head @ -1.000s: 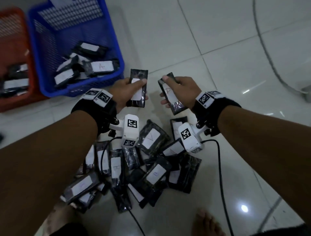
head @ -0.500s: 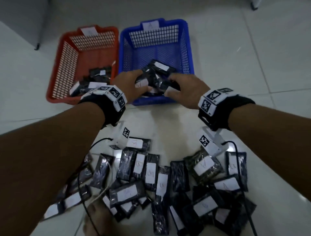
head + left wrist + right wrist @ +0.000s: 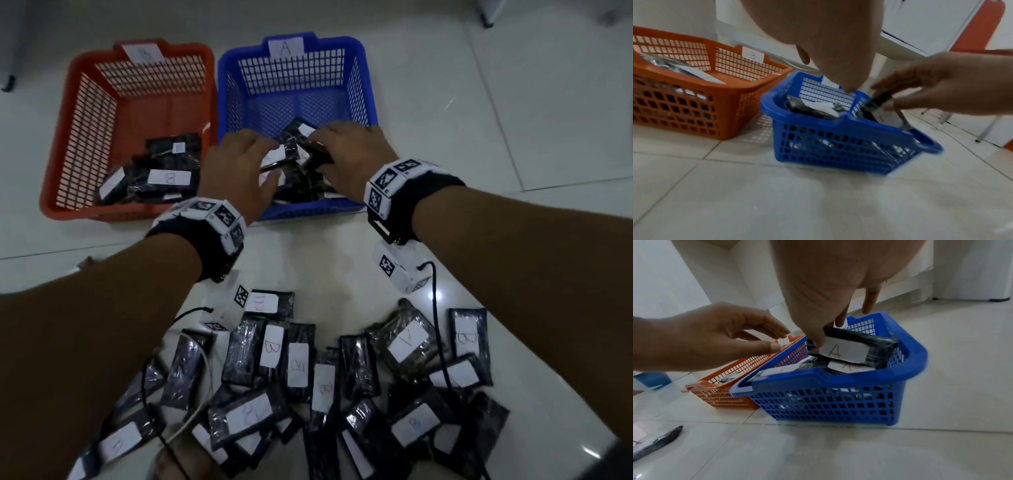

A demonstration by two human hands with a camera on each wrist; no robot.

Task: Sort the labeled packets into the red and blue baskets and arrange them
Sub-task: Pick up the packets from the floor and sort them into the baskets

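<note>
The tiled floor (image 3: 513, 102) is carrying two baskets standing side by side, touching. The red basket (image 3: 82, 130), tagged B, is holding a few black packets at its near end. The blue basket (image 3: 359, 85), tagged A, is sitting just right of it, with packets piling up at its near end. A heap of loose packets (image 3: 308, 377) with white labels is lying on the floor nearer the person, well apart from the baskets. Both hands are reaching over the blue basket's near rim. The right hand (image 3: 349, 154) is pinching a black packet marked A (image 3: 849, 347) between thumb and fingers, just above the pile. The left hand (image 3: 236, 168) is hovering with fingers loosely spread and gripping nothing.
</note>
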